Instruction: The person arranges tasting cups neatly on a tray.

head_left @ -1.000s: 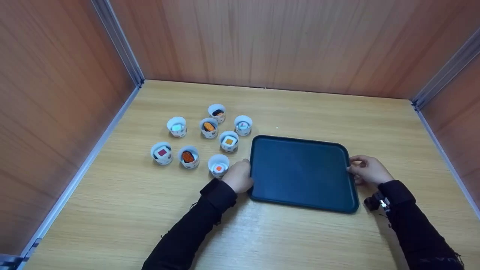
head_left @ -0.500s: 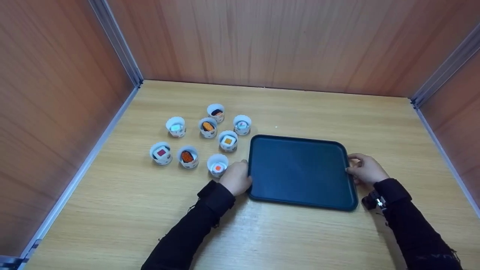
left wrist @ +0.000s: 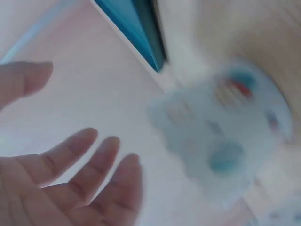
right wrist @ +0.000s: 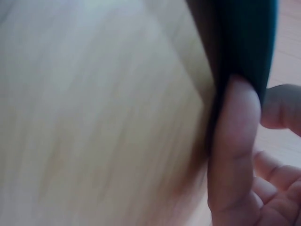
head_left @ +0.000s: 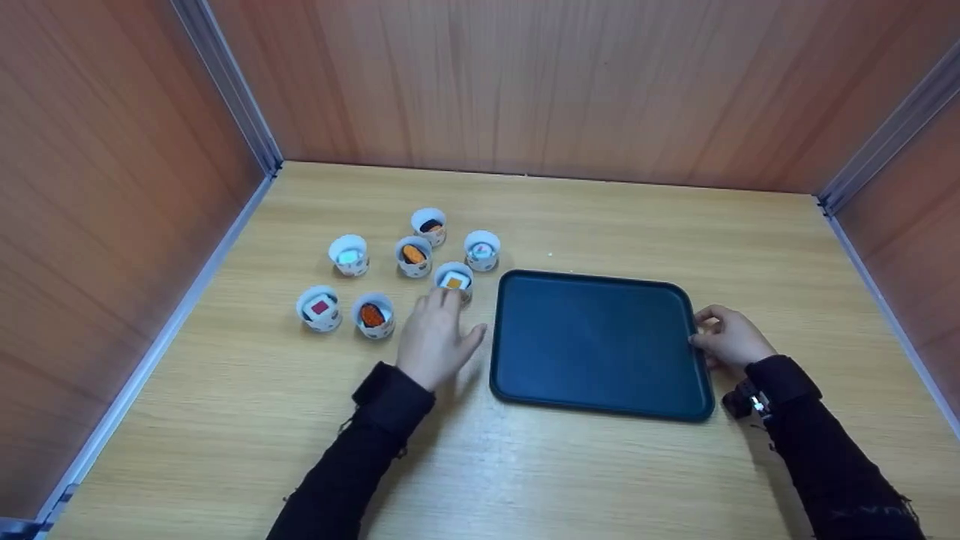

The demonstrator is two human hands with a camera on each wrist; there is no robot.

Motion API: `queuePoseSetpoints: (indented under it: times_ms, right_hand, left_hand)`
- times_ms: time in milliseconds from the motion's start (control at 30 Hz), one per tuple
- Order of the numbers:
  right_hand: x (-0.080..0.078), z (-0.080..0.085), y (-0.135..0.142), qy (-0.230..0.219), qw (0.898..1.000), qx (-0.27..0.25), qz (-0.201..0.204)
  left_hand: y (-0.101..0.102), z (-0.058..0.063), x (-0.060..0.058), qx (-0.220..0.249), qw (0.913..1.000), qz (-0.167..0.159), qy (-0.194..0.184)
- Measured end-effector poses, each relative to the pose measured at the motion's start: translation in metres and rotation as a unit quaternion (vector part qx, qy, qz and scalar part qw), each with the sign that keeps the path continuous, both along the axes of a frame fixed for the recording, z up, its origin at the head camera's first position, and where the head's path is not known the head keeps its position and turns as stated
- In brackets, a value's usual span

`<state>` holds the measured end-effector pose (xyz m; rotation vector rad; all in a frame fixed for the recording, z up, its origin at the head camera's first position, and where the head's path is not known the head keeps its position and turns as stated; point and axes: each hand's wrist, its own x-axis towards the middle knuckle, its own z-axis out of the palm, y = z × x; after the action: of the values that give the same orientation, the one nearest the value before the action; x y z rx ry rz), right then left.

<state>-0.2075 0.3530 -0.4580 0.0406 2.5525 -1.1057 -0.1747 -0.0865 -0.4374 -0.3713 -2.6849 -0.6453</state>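
Seven patterned cups (head_left: 384, 330) in sight, head view, upright on the tabletop (head_left: 195, 450), left of one dark tray (head_left: 592, 341), lying flat. Left hand (head_left: 433, 341): just in front of the orange-square cup (head_left: 452, 268). Right hand (head_left: 726, 339): at the tray's right rim.

Left wrist view: thumb and fingers apart, gripping nothing; one blurred cup (left wrist: 216, 132) nearby. Cups probably light, thin, easily dented; best held gently round the wall.

Right wrist view: tray rim pinched between thumb and finger. Tray presumably stiff, smooth, light; best held by opposite rims.
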Motion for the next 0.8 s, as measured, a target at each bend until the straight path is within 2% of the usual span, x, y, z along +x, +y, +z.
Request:
queuePoseSetpoints:
  times_ms: [100,233,367,467,567,800]
  right_hand:
    - [-0.001,-0.001,0.000,0.004,1.000,0.008,0.002]
    - [-0.002,-0.001,0.001,0.006,1.000,0.021,0.006]
    - [-0.002,-0.001,0.001,0.006,1.000,0.021,0.009]
    - [-0.002,-0.001,0.002,0.009,1.000,0.010,0.010]
    - [-0.001,-0.001,0.002,0.011,1.000,0.001,0.009]
    - [0.000,-0.001,0.002,0.020,1.000,-0.007,0.012]
  left_hand:
    - [-0.013,-0.002,-0.001,-0.006,0.9996,0.018,-0.020]
    - [-0.024,-0.006,-0.001,0.000,0.9963,0.027,-0.081]
    - [-0.028,-0.009,-0.005,0.017,0.9851,0.041,-0.167]
    - [-0.030,-0.009,-0.009,0.029,0.9760,0.048,-0.211]
    - [-0.033,-0.009,-0.012,0.039,0.9715,0.049,-0.229]
    - [-0.035,-0.010,-0.015,0.053,0.9673,0.052,-0.243]
